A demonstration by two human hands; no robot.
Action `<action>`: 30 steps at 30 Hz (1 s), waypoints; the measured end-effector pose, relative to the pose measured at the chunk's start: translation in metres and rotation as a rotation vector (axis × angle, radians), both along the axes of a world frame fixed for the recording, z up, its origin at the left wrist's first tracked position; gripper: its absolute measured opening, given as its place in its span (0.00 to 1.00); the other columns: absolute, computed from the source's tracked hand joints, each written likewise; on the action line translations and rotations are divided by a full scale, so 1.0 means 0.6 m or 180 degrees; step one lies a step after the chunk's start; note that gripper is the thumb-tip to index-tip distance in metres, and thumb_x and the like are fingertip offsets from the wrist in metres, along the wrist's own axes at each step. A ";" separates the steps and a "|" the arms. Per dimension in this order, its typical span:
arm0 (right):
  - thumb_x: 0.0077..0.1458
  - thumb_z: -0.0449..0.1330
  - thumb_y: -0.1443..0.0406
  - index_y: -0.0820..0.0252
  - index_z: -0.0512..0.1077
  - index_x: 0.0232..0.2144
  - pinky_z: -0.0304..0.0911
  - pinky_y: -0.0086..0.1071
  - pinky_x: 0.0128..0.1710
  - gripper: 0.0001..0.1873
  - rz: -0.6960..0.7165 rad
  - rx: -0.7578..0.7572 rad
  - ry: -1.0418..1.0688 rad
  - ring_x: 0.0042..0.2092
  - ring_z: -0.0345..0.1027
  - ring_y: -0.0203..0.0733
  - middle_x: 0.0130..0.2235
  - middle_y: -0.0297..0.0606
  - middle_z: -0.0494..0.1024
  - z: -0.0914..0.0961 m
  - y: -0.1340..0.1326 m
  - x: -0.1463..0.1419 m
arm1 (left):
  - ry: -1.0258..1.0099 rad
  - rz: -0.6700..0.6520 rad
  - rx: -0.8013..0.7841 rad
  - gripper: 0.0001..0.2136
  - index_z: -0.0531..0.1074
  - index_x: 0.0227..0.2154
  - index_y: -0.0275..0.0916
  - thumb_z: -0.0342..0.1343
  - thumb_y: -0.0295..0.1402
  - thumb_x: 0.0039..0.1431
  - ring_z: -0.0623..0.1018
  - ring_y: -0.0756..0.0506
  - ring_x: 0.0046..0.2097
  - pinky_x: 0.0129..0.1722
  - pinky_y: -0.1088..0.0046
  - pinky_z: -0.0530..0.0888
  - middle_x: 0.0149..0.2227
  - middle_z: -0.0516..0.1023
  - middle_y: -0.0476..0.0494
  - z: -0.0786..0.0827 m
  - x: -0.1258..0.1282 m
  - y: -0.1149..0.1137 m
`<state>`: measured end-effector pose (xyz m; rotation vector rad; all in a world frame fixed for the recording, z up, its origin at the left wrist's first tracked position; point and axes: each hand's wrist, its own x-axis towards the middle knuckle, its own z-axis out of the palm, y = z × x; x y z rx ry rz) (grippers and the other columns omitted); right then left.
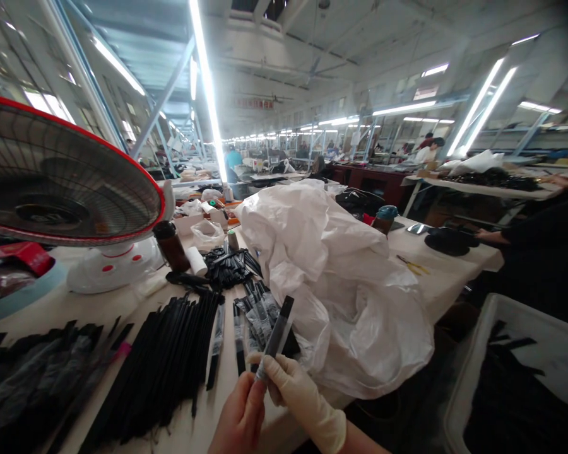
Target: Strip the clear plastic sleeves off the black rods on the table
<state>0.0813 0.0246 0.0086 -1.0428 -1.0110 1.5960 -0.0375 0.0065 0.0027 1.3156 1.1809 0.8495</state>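
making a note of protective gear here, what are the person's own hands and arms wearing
The right hand wears a plain off-white glove, seemingly thin and rubbery, wrinkled toward its cuff, which ends around the wrist. The right forearm shows no sleeve past it. The left hand is bare, with no glove or ring visible; its forearm is out of frame.

The fan point(99, 180) runs off the left edge, and its hub lettering point(48, 216) is too blurry to read. Fingers point(277, 371) hide the lower end of the black strip point(279, 328). Bin point(544, 343) gets chopped off bottom right, red sign point(253, 103) way back is unreadably tiny.
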 end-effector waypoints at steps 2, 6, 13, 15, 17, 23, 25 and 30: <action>0.46 0.58 0.42 0.63 0.76 0.41 0.49 0.27 0.19 0.33 0.0050 0.0089 -0.0126 0.18 0.49 0.29 0.16 0.27 0.60 -0.004 -0.012 -0.003 | -0.0010 0.0071 -0.0038 0.24 0.64 0.32 0.38 0.44 0.57 0.56 0.53 0.55 0.15 0.15 0.80 0.50 0.13 0.55 0.61 0.004 0.001 -0.003; 0.47 0.61 0.47 0.57 0.76 0.39 0.52 0.27 0.21 0.24 0.0090 0.0150 0.0089 0.21 0.56 0.32 0.20 0.30 0.67 -0.007 -0.019 0.019 | -0.0155 0.0342 -0.0037 0.27 0.63 0.42 0.36 0.46 0.57 0.54 0.53 0.55 0.15 0.15 0.79 0.48 0.12 0.56 0.62 0.015 0.000 -0.008; 0.49 0.53 0.41 0.62 0.70 0.26 0.39 0.25 0.16 0.29 0.0297 -0.0906 0.1656 0.16 0.40 0.27 0.13 0.22 0.53 0.011 0.039 0.062 | -0.0175 0.0008 0.0053 0.23 0.68 0.39 0.36 0.49 0.53 0.56 0.63 0.53 0.18 0.18 0.79 0.60 0.16 0.63 0.57 0.014 -0.009 -0.010; 0.45 0.63 0.48 0.62 0.68 0.24 0.39 0.23 0.17 0.22 0.0079 -0.1147 0.2090 0.16 0.38 0.25 0.15 0.20 0.52 0.014 0.049 0.053 | -0.0188 -0.0025 0.0100 0.20 0.68 0.37 0.36 0.50 0.51 0.56 0.71 0.50 0.23 0.22 0.77 0.66 0.22 0.70 0.50 0.009 -0.003 -0.010; 0.39 0.69 0.55 0.62 0.66 0.22 0.41 0.22 0.18 0.20 -0.0257 -0.1065 0.2190 0.17 0.41 0.25 0.15 0.20 0.53 0.011 0.049 0.035 | -0.0136 0.0008 0.0110 0.18 0.68 0.39 0.37 0.52 0.47 0.56 0.74 0.48 0.28 0.25 0.75 0.69 0.28 0.73 0.46 0.006 0.004 -0.008; 0.38 0.70 0.56 0.61 0.66 0.21 0.46 0.24 0.19 0.19 -0.0884 -0.0367 0.1336 0.19 0.50 0.27 0.17 0.24 0.60 -0.007 0.022 -0.006 | -0.0159 0.0684 0.0400 0.15 0.67 0.35 0.37 0.50 0.45 0.57 0.64 0.52 0.20 0.20 0.78 0.63 0.20 0.63 0.56 0.011 0.014 0.009; 0.35 0.71 0.58 0.60 0.64 0.19 0.46 0.24 0.19 0.20 -0.1047 -0.0539 0.1407 0.19 0.49 0.27 0.17 0.24 0.60 -0.008 0.018 -0.003 | -0.0219 0.0962 0.0450 0.14 0.66 0.34 0.38 0.49 0.44 0.58 0.63 0.53 0.20 0.20 0.79 0.62 0.20 0.61 0.57 0.015 0.015 0.016; 0.34 0.72 0.59 0.58 0.66 0.19 0.48 0.24 0.19 0.18 -0.1297 -0.0561 0.1341 0.20 0.51 0.28 0.18 0.25 0.61 -0.009 0.026 0.025 | -0.0257 0.0906 0.0352 0.12 0.65 0.29 0.39 0.50 0.44 0.56 0.62 0.54 0.18 0.18 0.79 0.59 0.17 0.61 0.58 0.030 0.023 0.040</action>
